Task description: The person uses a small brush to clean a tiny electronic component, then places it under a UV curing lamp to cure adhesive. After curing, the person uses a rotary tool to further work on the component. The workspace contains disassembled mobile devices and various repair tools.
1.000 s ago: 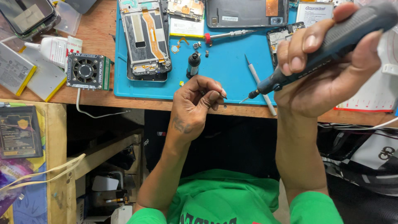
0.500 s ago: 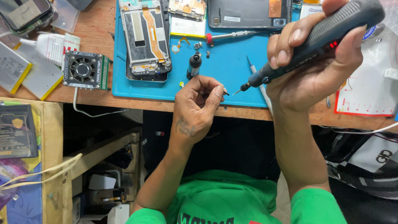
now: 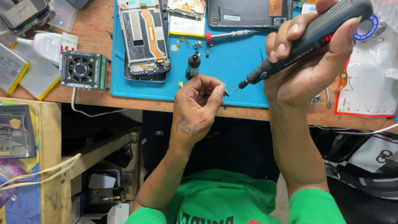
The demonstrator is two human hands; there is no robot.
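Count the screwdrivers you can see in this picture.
2. A dark electric screwdriver sits in the right hand; a red-collared manual one lies on the blue mat. Others may be hidden.

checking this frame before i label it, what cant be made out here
- Whatever the left hand pinches at the bit of the electric screwdriver: head view, too small and covered by the fingertips.
- The screwdriver's rear end: cut off by the top edge, wrapped by the right hand.
- The opened phone and the grey back cover: upper parts cut off by the top edge.
- The loose screws on the blue mat: too small to tell apart.
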